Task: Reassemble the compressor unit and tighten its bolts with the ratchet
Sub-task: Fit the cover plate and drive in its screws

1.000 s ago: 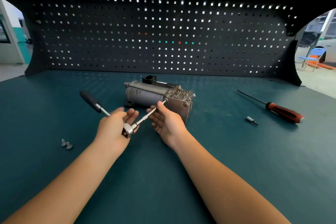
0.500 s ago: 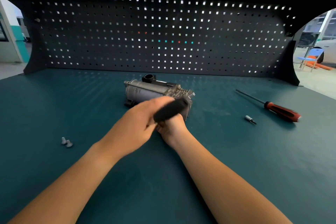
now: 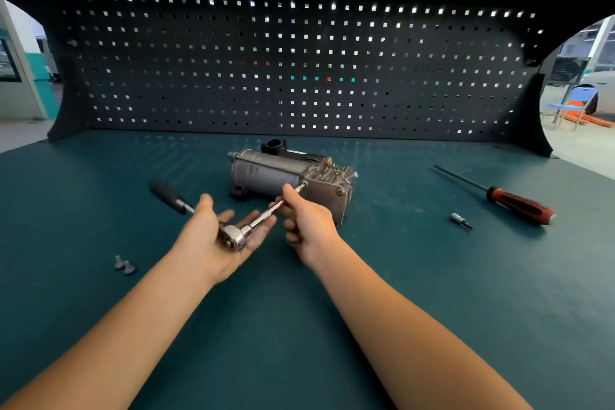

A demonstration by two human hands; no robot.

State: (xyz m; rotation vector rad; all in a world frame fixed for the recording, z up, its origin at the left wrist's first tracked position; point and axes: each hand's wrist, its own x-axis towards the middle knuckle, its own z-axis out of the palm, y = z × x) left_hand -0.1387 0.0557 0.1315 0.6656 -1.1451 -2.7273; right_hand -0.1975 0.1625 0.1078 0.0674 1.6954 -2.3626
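The grey metal compressor unit point(image 3: 266, 173) lies on its side at the middle of the green bench mat point(image 3: 432, 260), finned end plate turned toward me so its bolt heads can be reached. The chrome ratchet with a black handle point(image 3: 233, 237) sits low and level, its thin steel extension bar point(image 3: 266, 215) running up to a bolt at the plate's upper left corner. My right hand point(image 3: 307, 226) curls round the bar near its tip, I judge to steady the socket on the bolt. My left hand point(image 3: 199, 243) lies palm up, fingers spread, cradling the ratchet head rather than gripping it. Two loose silver bolts point(image 3: 123, 265) wait well apart at the left.
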